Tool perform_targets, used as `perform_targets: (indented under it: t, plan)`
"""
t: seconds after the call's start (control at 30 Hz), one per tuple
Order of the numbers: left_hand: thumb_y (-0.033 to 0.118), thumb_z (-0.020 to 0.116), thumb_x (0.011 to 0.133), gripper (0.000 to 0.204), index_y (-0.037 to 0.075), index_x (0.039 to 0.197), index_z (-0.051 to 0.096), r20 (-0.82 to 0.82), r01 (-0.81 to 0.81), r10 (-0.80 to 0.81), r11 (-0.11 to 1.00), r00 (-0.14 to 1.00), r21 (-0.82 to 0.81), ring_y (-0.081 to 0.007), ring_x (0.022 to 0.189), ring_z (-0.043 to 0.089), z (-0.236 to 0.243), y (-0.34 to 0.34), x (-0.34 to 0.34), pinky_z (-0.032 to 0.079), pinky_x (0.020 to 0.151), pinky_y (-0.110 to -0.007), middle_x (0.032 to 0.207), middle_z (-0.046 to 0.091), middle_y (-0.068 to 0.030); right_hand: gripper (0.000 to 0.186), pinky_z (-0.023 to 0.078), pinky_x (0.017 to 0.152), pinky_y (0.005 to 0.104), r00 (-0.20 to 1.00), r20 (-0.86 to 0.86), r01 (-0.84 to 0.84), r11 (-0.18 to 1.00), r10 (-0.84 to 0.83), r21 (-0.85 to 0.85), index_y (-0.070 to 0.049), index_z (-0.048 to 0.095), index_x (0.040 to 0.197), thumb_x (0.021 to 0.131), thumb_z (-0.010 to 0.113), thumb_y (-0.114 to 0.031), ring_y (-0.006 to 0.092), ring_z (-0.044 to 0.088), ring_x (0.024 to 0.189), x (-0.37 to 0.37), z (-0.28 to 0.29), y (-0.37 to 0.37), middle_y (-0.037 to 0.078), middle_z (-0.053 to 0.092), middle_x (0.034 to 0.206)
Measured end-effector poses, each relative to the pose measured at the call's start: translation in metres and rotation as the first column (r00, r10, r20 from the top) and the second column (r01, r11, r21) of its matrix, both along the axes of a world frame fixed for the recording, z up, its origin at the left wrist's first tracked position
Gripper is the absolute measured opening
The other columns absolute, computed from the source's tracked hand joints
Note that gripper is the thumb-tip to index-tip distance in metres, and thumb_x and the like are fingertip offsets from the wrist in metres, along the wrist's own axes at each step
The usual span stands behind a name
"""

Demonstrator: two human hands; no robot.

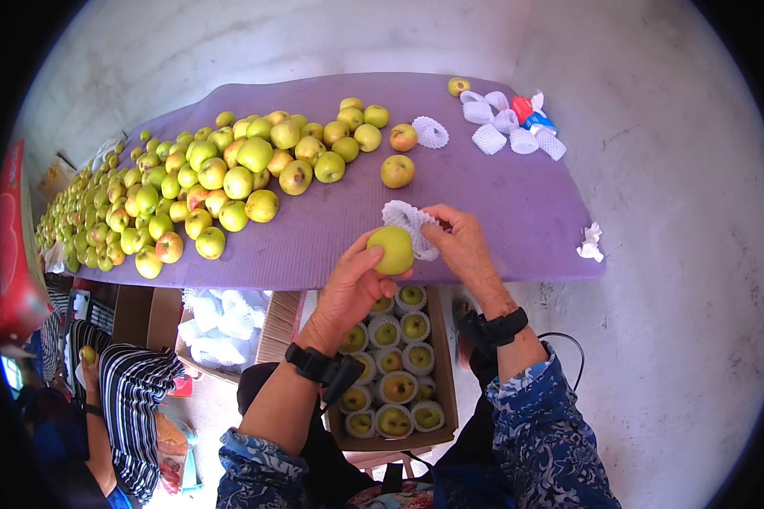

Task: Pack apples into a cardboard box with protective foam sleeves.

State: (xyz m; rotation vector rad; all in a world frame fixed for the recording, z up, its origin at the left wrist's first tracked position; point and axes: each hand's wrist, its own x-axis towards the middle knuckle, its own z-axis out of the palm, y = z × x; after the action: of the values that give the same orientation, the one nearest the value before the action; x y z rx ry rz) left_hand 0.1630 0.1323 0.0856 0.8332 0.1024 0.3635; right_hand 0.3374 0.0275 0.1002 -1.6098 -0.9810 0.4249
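My left hand [356, 276] grips a smooth yellow-green apple [390, 249] at the middle of the view, just over the front edge of the purple table [518, 229]. My right hand [458, 239] pinches a white foam net sleeve [406, 216] just behind and right of that apple. Beyond my hands a lone apple [397, 171] rests on the table, with another by a loose foam ring [430, 132]. A large pile of green, yellow and blushed apples [212, 174] covers the table's left half. Below my hands sits a cardboard box of sleeved apples [397, 388].
More foam sleeves [508, 121] lie by a red-blue packet [536, 113] at back right, and crumpled paper [590, 242] at the right edge. A box of white sleeves [225, 327] stands below the table. A co-worker's hand [89, 373] holds an apple at lower left. Walls border the table.
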Motion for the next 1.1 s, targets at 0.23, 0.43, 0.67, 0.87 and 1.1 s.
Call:
perform_targets:
  t: [0.23,0.43,0.67,0.87,1.1]
  plan:
    - [0.038,0.057,0.095,0.045,0.006,0.126,0.049,-0.047,-0.115,0.115,0.993,0.992,-0.005,-0.0289,0.1,0.066,0.008,0.0,-0.001,0.053,0.062,-0.027,0.111,0.062,-0.01,0.015,0.049,0.075,0.0394,0.815,0.508,0.241,0.96,-0.281,0.143,-0.006,0.066,0.095,0.082,0.064,-0.012,0.0308,0.061,0.086,0.003,-0.002,0.004,0.011,0.062,0.089]
    - [0.041,0.054,0.096,0.046,0.005,0.124,0.049,-0.009,-0.199,0.201,0.961,0.98,-0.19,-0.0318,0.101,0.066,0.013,0.01,-0.007,0.055,0.06,-0.028,0.112,0.063,-0.0118,0.014,0.049,0.075,0.043,0.717,0.603,0.343,0.93,-0.35,0.131,-0.009,0.065,0.093,0.079,0.064,-0.011,0.033,0.06,0.089,0.007,0.006,0.003,0.01,0.061,0.089]
    - [0.043,0.056,0.095,0.046,0.006,0.12,0.052,-0.054,-0.139,0.134,0.984,0.99,-0.111,-0.0235,0.081,0.064,0.001,0.03,-0.016,0.05,0.057,-0.024,0.113,0.063,-0.0122,0.011,0.048,0.069,0.0438,0.741,0.642,0.274,0.962,-0.199,-0.018,-0.007,0.064,0.089,0.078,0.064,-0.011,0.0347,0.06,0.08,-0.016,0.003,0.016,0.012,0.058,0.085]
    - [0.033,0.06,0.093,0.038,0.007,0.119,0.051,0.042,-0.19,0.2,0.966,0.979,-0.174,-0.0288,0.096,0.065,0.011,0.021,-0.017,0.054,0.07,-0.03,0.114,0.061,-0.0126,0.013,0.049,0.069,0.0445,0.761,0.637,0.205,0.977,-0.126,-0.051,-0.006,0.064,0.09,0.077,0.064,-0.01,0.0354,0.061,0.081,-0.031,0.001,0.028,0.012,0.058,0.086]
    - [0.018,0.066,0.089,0.045,0.005,0.127,0.047,0.029,-0.289,0.292,0.954,0.956,-0.079,-0.03,0.106,0.062,0.017,0.024,-0.026,0.053,0.094,-0.039,0.123,0.056,-0.0137,0.015,0.05,0.069,0.0448,0.738,0.664,0.179,0.983,-0.116,-0.028,-0.006,0.063,0.091,0.076,0.063,-0.008,0.0346,0.061,0.082,-0.038,-0.002,0.036,0.012,0.057,0.088]
